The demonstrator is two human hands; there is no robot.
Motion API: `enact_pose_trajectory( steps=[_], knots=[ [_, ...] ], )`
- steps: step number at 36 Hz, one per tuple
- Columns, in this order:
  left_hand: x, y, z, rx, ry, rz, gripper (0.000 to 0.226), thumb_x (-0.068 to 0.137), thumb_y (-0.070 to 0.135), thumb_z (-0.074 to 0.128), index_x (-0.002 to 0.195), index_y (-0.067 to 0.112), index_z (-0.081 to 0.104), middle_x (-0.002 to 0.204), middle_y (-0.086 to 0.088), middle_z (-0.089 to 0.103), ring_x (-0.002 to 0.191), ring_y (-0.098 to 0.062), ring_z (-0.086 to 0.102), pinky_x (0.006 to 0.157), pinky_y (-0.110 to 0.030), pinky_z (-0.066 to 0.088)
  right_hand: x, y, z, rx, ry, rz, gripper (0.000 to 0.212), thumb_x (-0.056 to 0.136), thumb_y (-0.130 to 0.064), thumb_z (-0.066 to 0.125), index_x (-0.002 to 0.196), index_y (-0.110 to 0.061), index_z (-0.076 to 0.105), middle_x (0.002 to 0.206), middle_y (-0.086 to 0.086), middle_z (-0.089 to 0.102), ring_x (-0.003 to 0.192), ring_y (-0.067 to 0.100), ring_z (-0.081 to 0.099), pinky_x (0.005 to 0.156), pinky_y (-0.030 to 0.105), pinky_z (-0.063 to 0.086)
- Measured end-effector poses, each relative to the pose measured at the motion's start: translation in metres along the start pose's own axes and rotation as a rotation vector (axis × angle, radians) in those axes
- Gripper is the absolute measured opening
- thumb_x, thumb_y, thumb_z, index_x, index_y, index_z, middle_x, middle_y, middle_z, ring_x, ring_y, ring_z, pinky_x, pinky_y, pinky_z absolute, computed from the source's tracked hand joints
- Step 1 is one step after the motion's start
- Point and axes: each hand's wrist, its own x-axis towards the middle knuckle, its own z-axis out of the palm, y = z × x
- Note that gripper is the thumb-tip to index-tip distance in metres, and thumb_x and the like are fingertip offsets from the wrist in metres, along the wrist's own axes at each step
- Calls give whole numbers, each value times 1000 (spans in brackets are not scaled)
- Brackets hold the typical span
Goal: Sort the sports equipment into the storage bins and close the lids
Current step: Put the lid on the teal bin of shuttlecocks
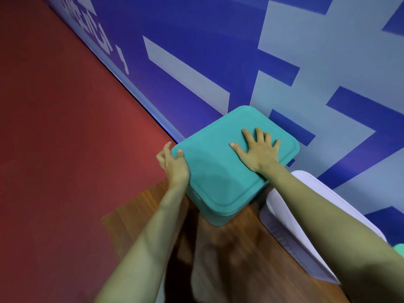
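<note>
the fingers (260, 134) of the right hand (259, 153) are spread straight and pressed flat on the teal lid (218, 178). the thumb of the left hand (175, 166) is laid on the lid's left corner, its fingers curled round the edge. the lid is seated on the teal bin (215, 217), stood on the wooden table (229, 259) against the blue wall (196, 51), with a white bin (282, 226) just to its right.

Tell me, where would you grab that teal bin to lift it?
Probably under the overhanging rim of the teal lid, coming from the left end and the near side, since that lip gives something to hook under. The wall blocks the far side and the white bin crowds the right. The left hand grips that left corner now.
</note>
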Motion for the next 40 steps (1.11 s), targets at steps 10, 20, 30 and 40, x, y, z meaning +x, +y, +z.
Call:
enact_pose_trajectory(
  steps=[10, 20, 30, 40],
  knots=[
    [9, 10, 8, 1031, -261, 465, 59, 100, 45, 20, 151, 14, 14, 155, -2, 23, 144, -18, 13, 113, -57, -5, 16, 2, -6, -21, 32, -44, 66, 85, -75, 19, 133, -31, 33, 131, 6, 35, 119, 28, 32, 101, 54, 26],
    [12, 15, 6, 1110, -313, 534, 66, 98, 50, 26, 147, 6, 22, 147, -7, 33, 133, -26, 32, 116, -48, 15, 68, -12, -9, 69, -56, -19, 78, 83, -78, 18, 149, -38, 5, 159, 1, -7, 146, 27, -10, 106, 68, -7],
    [22, 25, 28, 1202, -360, 531, 64, 97, 52, 24, 144, 8, 24, 138, -9, 41, 121, -31, 41, 101, -47, 31, 75, -12, 1, -13, -15, -6, 82, 81, -80, 6, 150, -37, 1, 160, -2, 1, 147, 26, -5, 109, 68, -1],
    [74, 60, 87, 892, -533, 201, 64, 95, 61, 23, 109, 12, 62, 115, -9, 63, 107, -30, 56, 80, -35, 36, 76, -10, 6, -6, -33, 4, 79, 82, -78, 5, 150, -38, -2, 160, -3, -4, 146, 25, -11, 108, 68, -8]
  ],
)
